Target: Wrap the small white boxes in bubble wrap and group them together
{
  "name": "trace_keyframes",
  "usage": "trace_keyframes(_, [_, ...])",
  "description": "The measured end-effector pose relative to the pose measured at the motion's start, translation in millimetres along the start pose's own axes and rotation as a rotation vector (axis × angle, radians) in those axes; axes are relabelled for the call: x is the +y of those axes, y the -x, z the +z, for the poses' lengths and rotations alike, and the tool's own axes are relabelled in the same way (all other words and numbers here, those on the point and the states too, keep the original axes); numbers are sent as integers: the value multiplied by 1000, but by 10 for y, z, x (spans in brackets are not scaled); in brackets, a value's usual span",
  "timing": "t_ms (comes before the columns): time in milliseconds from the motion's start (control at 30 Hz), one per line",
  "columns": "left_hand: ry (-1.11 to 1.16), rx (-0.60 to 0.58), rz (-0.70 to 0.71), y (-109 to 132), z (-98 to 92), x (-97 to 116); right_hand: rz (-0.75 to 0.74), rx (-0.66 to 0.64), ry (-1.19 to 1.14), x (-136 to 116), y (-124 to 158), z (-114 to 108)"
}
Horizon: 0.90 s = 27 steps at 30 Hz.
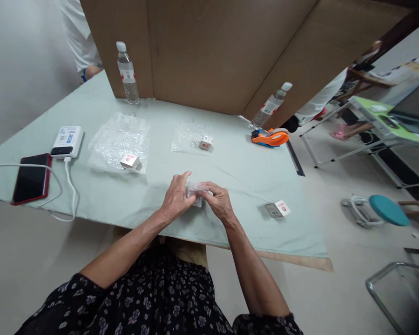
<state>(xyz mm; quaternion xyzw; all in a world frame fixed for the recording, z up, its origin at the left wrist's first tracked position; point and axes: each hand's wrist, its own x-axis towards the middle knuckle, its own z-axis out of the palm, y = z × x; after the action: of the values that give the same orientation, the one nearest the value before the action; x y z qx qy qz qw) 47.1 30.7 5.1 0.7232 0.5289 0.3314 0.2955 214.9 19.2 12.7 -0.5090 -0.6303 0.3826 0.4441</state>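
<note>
My left hand [176, 195] and my right hand [218, 201] meet over the pale green table [230, 172], both closed on a small packet wrapped in bubble wrap [195, 190]. The packet is held just above the table's near part. A small white and red box [130, 161] lies on a bubble wrap sheet [120, 139] to the left. Another small box [206, 142] sits on a second bubble wrap sheet [190, 136] straight ahead. A third small box [278, 209] lies flat on the table to the right of my hands.
An orange tape dispenser [270, 137] and a water bottle [270, 106] are at the right back, another bottle [127, 74] at the left back before a cardboard wall [209, 51]. A power bank [67, 142] and red phone [31, 178] lie left. A person stands far left.
</note>
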Motion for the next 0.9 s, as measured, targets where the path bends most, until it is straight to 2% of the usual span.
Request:
trace_keyframes(167, [-25, -84, 51, 7, -80, -41, -117, -84, 69, 31, 102, -38])
trace_keyframes(333, [-3, -105, 90, 1, -74, -56, -256, -156, 270, 75, 234, -62])
trace_keyframes(500, [75, -189, 162, 13, -156, -166, -290, -122, 348, 213, 312, -17])
trace_keyframes(633, [156, -365, 238, 31, -294, -317, -218, -64, 236, 242, 196, 12])
trace_keyframes(700, [148, -392, 238, -8, -319, -351, -141, -38, 148, 224, 84, 18])
trace_keyframes(800, [205, -389, 157, -99, -311, -327, 48, -23, 38, 178, -43, 46])
trace_keyframes(900, [363, -502, 27, -128, -317, -269, 188, -39, -35, 122, -37, 95])
